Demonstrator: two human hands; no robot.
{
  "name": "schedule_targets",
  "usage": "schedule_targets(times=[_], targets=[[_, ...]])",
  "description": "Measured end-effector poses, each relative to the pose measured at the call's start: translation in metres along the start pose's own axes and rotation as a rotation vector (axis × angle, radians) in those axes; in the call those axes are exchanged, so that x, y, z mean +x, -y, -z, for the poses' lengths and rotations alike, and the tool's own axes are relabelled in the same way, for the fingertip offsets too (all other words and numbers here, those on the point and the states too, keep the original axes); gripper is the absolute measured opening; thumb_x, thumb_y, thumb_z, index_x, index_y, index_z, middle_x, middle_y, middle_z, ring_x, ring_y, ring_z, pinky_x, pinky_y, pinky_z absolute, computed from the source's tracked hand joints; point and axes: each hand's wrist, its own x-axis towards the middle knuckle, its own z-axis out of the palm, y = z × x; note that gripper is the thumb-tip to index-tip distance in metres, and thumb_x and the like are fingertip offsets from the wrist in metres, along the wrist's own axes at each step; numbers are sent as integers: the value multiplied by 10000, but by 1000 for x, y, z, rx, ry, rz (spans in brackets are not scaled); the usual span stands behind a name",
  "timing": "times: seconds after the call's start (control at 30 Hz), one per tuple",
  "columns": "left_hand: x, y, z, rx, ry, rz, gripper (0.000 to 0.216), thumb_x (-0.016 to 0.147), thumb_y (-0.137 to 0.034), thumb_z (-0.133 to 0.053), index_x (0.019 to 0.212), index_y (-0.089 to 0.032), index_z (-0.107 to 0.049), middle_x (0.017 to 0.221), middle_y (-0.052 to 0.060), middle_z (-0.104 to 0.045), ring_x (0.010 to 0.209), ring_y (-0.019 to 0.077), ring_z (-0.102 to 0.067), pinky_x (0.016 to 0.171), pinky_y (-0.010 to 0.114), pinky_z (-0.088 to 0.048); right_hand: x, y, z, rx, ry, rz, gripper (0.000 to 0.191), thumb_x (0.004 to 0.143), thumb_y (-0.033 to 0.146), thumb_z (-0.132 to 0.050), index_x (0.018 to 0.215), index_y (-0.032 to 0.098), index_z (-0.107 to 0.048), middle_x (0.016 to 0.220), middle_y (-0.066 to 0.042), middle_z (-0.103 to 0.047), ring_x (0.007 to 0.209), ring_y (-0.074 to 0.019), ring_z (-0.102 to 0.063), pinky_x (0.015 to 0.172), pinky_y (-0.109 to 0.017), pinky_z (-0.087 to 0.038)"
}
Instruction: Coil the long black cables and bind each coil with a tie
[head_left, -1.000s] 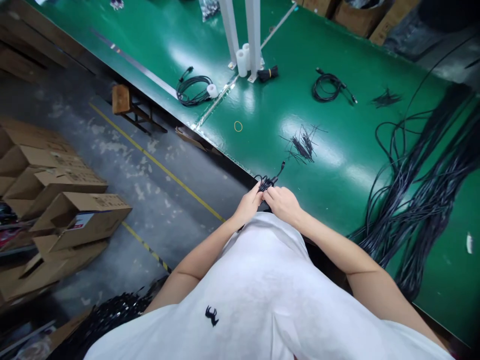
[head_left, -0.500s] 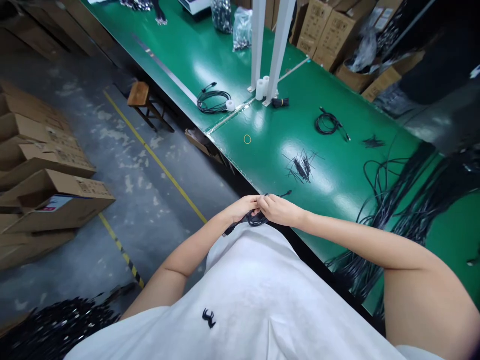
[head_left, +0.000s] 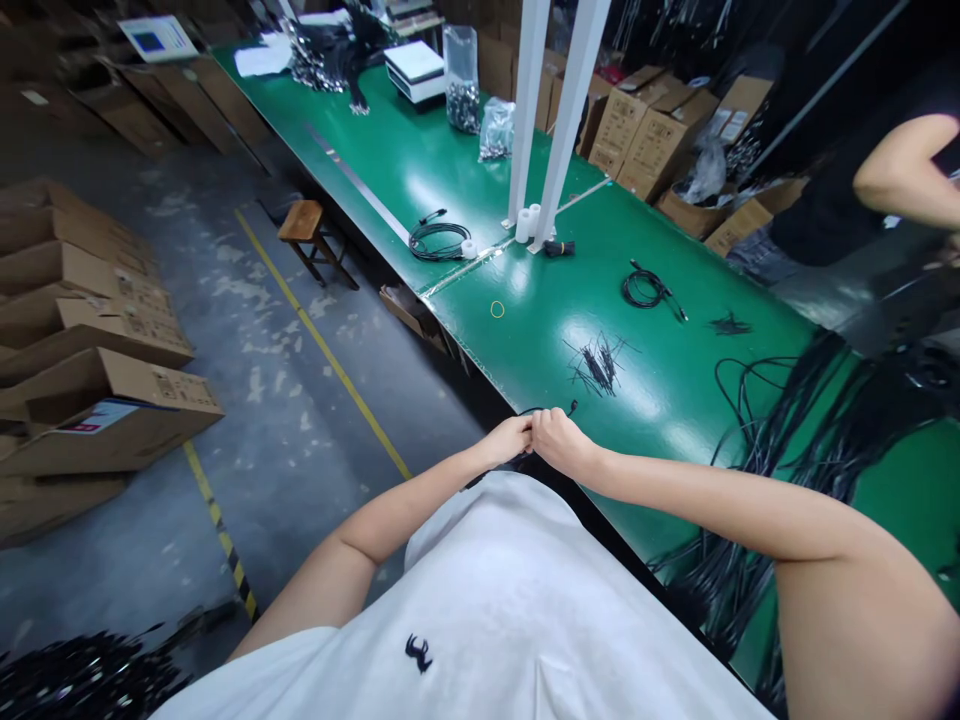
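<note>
My left hand (head_left: 510, 441) and my right hand (head_left: 561, 442) meet in front of my body at the table's near edge. Both are closed, fingertips together, around a black cable (head_left: 574, 407). One cable end pokes out beyond my right hand; most of the coil is hidden behind my hands and shirt. Just past them on the green table lies a small pile of thin black ties (head_left: 600, 364). A coiled black cable (head_left: 643, 286) rests farther right, and another coil (head_left: 437, 240) sits to the left with a white roll at its side.
Long loose black cables (head_left: 806, 450) cover the table's right side. White posts (head_left: 564, 130) rise from the table (head_left: 517, 350). A wooden stool (head_left: 302, 222) and open cardboard boxes (head_left: 142, 400) stand on the left. Another person's arm (head_left: 911, 170) shows at far right.
The view has tilted up, revealing more of the table's far end and another person's arm. My hands stay together, and less of the cable coil shows beneath them.
</note>
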Motion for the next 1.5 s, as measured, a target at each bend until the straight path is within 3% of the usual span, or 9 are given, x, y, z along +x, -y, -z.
schedule_targets(times=[0.33, 0.6, 0.73, 0.83, 0.93, 1.1, 1.27, 1.37, 1.5], targets=[[11, 6, -3, -122, 99, 90, 135, 723, -100, -492, 603, -162, -494, 464, -65, -444, 458, 75, -384, 508, 226, -289, -10, -9, 5, 103, 203, 82, 306, 888, 42, -343, 837, 98, -640, 805, -125, -577, 730, -226, -538, 541, -319, -324], [8, -7, 8, -278, 189, 151, 131, 611, -9, -502, 630, -136, -528, 543, -28, -516, 522, 82, -467, 556, 223, -361, -4, -22, 8, 103, 194, 169, 366, 909, 23, -268, 947, 65, -630, 860, -141, -601, 788, -232, -576, 575, -322, -346], [7, -15, 12, -424, 198, 100, 259, 653, -40, -459, 828, -108, -637, 667, 16, -590, 639, 112, -536, 637, 244, -410, 5, -43, 8, 278, 316, 124, 326, 973, 175, -305, 986, 73, -614, 921, -157, -635, 804, -234, -610, 559, -305, -324], [10, -15, 17, -473, 65, 42, 448, 709, -54, -472, 1128, -112, -620, 784, 39, -643, 731, 132, -576, 738, 271, -442, 15, -57, 5, 390, 290, -17, 300, 980, 251, -356, 1018, 86, -604, 957, -143, -654, 824, -221, -628, 580, -294, -328], [12, -12, 26, -230, -83, -84, 580, 752, -68, -536, 1323, -165, -507, 965, 60, -667, 866, 161, -604, 852, 319, -459, 22, -63, 3, 423, 197, -146, 290, 978, 223, -337, 1015, 108, -601, 959, -121, -656, 863, -210, -632, 606, -286, -336], [4, -17, 42, 676, -386, -543, 515, 776, -176, -692, 1274, -227, -571, 1252, 125, -562, 1196, 282, -493, 1039, 485, -389, 22, -53, -1, 393, 151, -103, 346, 1000, 244, -266, 1070, 107, -576, 1037, -137, -635, 869, -219, -630, 571, -293, -321], [9, -38, 60, 1240, -169, -856, 441, 732, -377, -768, 1119, -195, -660, 1498, 161, -386, 1413, 380, -265, 1148, 597, -187, 15, -40, -9, 373, 144, 6, 392, 1011, 235, -213, 1051, 100, -579, 1040, -145, -628, 869, -221, -621, 583, -295, -330], [20, -43, 55, 1355, -48, -802, 351, 776, -406, -720, 986, -132, -657, 1366, 204, -521, 1351, 369, -383, 1151, 557, -206, 15, -40, -15, 395, 158, -18, 401, 1017, 260, -213, 1016, 109, -585, 979, -133, -638, 827, -209, -623, 578, -288, -321], [29, -36, 27, 1288, -123, -372, 334, 835, -343, -658, 1029, -80, -594, 1045, 212, -652, 1080, 332, -595, 950, 457, -440, 20, -47, -26, 427, 188, -112, 363, 1007, 281, -273, 1030, 110, -593, 989, -132, -647, 828, -203, -634, 571, -285, -318]])
